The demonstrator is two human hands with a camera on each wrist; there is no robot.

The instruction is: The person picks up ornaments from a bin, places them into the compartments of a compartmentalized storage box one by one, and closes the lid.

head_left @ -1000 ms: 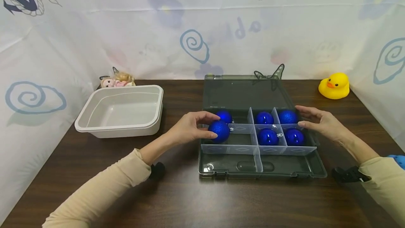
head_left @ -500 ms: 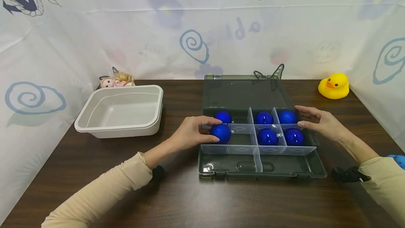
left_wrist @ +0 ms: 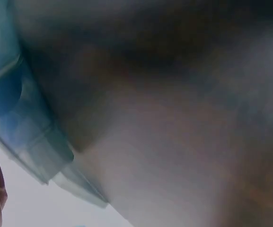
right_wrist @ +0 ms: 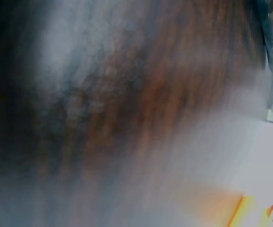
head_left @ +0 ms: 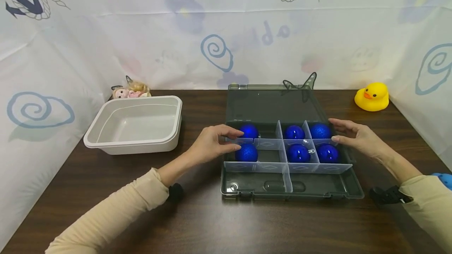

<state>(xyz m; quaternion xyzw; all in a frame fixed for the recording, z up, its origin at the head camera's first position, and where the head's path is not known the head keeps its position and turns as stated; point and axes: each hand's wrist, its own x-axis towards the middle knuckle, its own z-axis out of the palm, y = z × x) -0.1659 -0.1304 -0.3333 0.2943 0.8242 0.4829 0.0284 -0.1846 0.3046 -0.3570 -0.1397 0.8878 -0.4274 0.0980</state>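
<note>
A dark translucent compartment box (head_left: 261, 186) with clear dividers lies with its lid raised at the back. Several blue ball ornaments sit in it. In the left middle compartment is a glittery blue ball ornament (head_left: 246, 153); behind it, past a divider, sits another blue ball ornament (head_left: 249, 131). My left hand (head_left: 212, 143) is at the box's left side, thumb and fingers spread apart beside these balls, pinching neither. My right hand (head_left: 360, 136) rests its thumb and fingertips at the box's right rim, near the right-hand balls. The left wrist view catches part of the box (left_wrist: 46, 146).
A pale grey tub (head_left: 169, 144) stands on the left of the dark wooden table (head_left: 212, 222). Behind it is a small doll (head_left: 128, 91). A yellow rubber duck (head_left: 372, 97) sits at the back right. A printed white curtain (head_left: 247, 50) surrounds the table.
The glittery blue ball went down into the left middle compartment, and my left hand let go of it, fingers lifting slightly away. My right hand stayed at the box's right side.
</note>
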